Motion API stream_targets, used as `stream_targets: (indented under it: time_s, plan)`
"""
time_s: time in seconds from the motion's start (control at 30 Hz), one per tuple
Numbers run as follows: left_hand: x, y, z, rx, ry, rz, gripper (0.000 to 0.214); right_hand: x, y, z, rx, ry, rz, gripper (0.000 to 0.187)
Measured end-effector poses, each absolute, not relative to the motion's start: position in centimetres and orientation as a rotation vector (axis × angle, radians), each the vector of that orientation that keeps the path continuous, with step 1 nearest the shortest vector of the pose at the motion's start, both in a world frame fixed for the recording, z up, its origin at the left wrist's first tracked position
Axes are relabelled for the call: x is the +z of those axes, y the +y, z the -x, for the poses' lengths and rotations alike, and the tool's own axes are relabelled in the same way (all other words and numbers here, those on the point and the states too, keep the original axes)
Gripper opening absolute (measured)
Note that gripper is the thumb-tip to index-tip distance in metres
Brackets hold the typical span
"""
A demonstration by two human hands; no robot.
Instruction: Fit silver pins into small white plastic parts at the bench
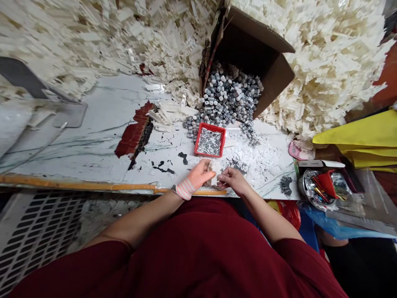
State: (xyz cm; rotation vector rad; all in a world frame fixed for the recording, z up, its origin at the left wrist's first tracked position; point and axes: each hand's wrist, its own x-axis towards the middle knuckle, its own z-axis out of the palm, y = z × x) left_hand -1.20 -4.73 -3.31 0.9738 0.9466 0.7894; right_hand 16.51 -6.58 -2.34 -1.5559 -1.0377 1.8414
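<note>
My left hand (196,179), in a striped pink glove, is closed around a small white plastic part (214,173) near the table's front edge. My bare right hand (232,180) pinches the same part from the right with its fingers pressed together. Just beyond both hands sits a red tray (210,142) full of small metal pins. Behind the tray, grey metal pieces (228,99) spill out of a tipped cardboard box (257,54).
Huge heaps of white plastic parts (325,62) cover the back and right of the worn white table (93,140). A round container (319,188) with red and shiny items stands at the right, beside yellow sheets (362,136). A grey stand (40,103) is at the left.
</note>
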Motion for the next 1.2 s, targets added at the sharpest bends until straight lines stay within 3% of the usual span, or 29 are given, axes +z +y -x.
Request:
stream_targets:
  time_s: [0.13, 0.3, 0.43, 0.7, 0.97, 1.2]
  plan:
    - [-3.1, -4.9, 0.7, 0.815, 0.983, -1.063, 0.045, -1.5, -5.3, -17.3, 1.845, -1.268, 1.459, 0.053]
    - [-2.1, -5.2, 0.8, 0.803, 0.995, -1.217, 0.039, -0.8, -3.9, -17.3, 1.487, -1.781, 1.365, 0.054]
    - [-0.9, -5.4, 1.2, 0.834, 1.082, -1.399, 0.034, -0.8, -4.6, -16.2, 1.289, -1.841, 1.343, 0.05]
    - [-1.1, -5.1, 2.1, 0.821, 1.17, -1.735, 0.042, 1.3, -4.4, -16.7, 0.709, -2.314, 1.344, 0.043]
    - [-1.2, -5.7, 1.9, 0.861, 1.23, -1.656, 0.035, 0.8, -4.8, -16.0, 0.489, -2.32, 1.307, 0.046]
    - [-1.9, -4.5, 1.9, 1.055, 1.052, -1.154, 0.053, 1.6, -4.7, -15.8, 0.413, -2.483, 1.415, 0.055]
